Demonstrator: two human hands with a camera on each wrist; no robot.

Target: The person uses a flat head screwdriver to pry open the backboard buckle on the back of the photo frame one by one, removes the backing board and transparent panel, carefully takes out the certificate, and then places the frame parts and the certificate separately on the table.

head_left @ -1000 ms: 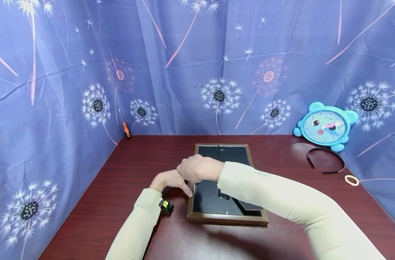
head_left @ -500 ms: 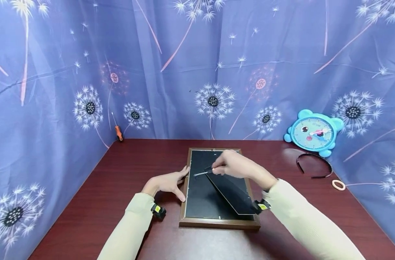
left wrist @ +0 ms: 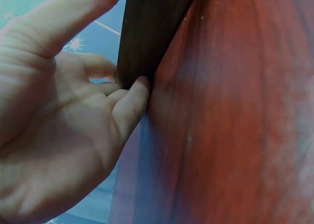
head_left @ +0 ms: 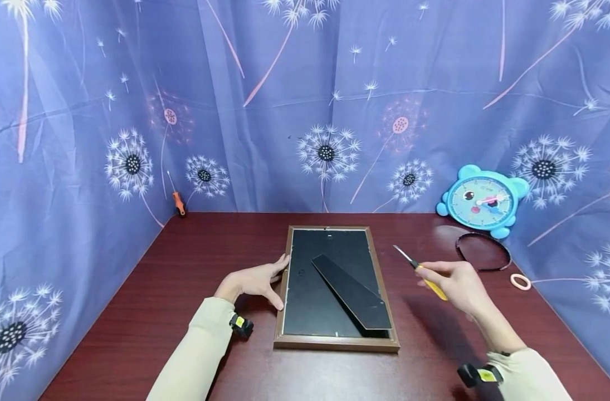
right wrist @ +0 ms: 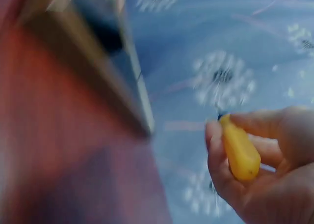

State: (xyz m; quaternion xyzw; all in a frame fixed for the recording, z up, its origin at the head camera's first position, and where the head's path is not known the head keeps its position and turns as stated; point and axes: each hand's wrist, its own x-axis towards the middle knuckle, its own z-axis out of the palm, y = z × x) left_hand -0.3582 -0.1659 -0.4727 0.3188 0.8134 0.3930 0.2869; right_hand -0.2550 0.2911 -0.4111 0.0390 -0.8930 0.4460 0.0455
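A brown picture frame [head_left: 336,343] lies face down on the table, its black backing board [head_left: 310,301] showing. On that board a black easel stand [head_left: 352,292] slants, its lower end raised a little. My left hand [head_left: 254,282] rests along the left side of the frame, thumb and fingers spread and touching the edge; the left wrist view shows the fingertips [left wrist: 140,84] low against the frame's side. Off to the right of the frame, my right hand [head_left: 460,284] holds a screwdriver [head_left: 437,288] above the table by its yellow and black handle, metal shaft pointing up and left.
An orange-handled screwdriver [head_left: 179,204] leans on the curtain at the back left corner. At the back right are a blue bear-shaped clock [head_left: 482,197], a dark headband [head_left: 485,267] and a pale ring [head_left: 520,282]. A patterned curtain [head_left: 264,167] encloses the table.
My right hand has moved from the frame's left edge, across the board, to the right of the frame, carrying the screwdriver. My left hand has stayed at the frame's left side.
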